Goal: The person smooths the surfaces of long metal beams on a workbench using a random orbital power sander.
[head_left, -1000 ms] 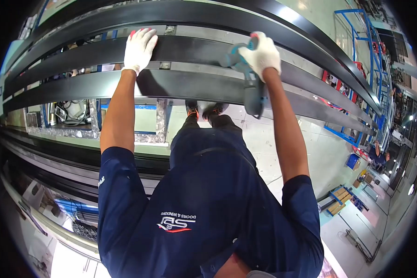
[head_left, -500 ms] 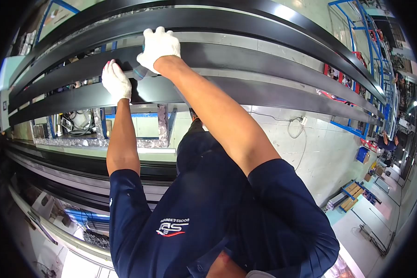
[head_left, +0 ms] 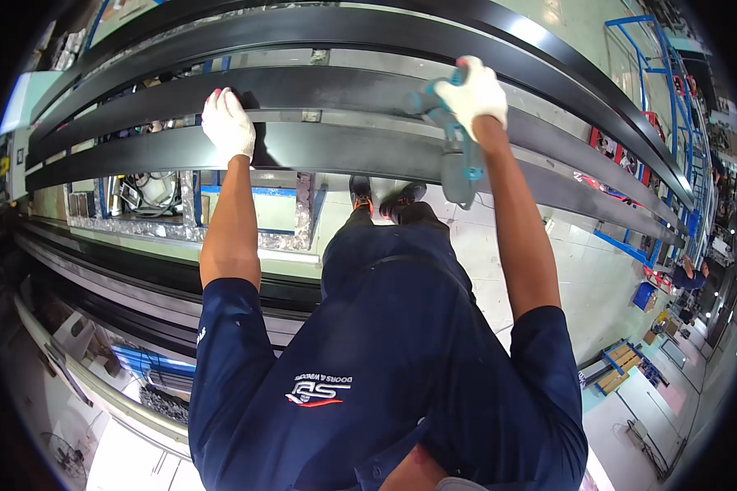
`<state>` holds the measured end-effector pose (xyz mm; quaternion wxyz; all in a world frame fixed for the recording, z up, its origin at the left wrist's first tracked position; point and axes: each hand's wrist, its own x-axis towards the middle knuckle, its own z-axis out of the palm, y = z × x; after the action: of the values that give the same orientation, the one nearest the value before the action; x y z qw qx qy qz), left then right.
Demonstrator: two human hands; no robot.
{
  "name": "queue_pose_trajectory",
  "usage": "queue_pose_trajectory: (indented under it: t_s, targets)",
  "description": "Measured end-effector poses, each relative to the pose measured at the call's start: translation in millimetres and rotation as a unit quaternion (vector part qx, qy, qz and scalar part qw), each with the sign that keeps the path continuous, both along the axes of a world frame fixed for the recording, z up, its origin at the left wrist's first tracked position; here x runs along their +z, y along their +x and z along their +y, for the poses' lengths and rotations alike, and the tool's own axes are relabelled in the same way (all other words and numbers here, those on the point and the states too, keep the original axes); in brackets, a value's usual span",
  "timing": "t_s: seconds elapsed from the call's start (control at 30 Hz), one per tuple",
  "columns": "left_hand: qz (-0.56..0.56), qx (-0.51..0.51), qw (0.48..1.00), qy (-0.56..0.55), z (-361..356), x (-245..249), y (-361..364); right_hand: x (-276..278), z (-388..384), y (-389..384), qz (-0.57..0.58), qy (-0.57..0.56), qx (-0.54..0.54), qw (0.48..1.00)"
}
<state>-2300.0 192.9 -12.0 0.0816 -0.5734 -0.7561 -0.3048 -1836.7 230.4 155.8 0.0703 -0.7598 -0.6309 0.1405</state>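
The gloved left hand point(head_left: 228, 123) lies open and flat on the near edge of the middle bar point(head_left: 344, 86), 1 of several black bars. Further right on that bar, the right hand point(head_left: 471, 94) is closed around a teal-grey tool point(head_left: 457, 168), possibly a drill, whose body reaches past the bar's near edge.

- Your gloved left hand point(head_left: 228, 123) lay flat on the nearest black profile point(head_left: 344, 151), fingers over its far edge.
- Your right hand point(head_left: 472, 94), white glove too, was wrapped round a teal-and-grey hand tool point(head_left: 458, 168), its body hanging down across that same profile.
- More long black profiles point(head_left: 336, 86) ran side by side beyond it.
- Your shoes point(head_left: 381, 196) peeked out just beneath.
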Motion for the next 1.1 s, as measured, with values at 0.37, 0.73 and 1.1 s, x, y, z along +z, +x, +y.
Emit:
queue_pose_trajectory:
  t_s: [0.37,0.73,1.1]
  targets:
    - [0.009,0.038,0.997,-0.062,4,8,14,-6,-7,102,0.017,-0.004,-0.117,0.993]
    - [0.028,0.049,0.996,-0.069,5,11,17,5,7,-121,0.035,0.0,0.015,0.999]
    - [0.012,0.008,0.998,-0.053,0,-2,0,3,16,-270,0.088,-0.007,0.132,0.987]
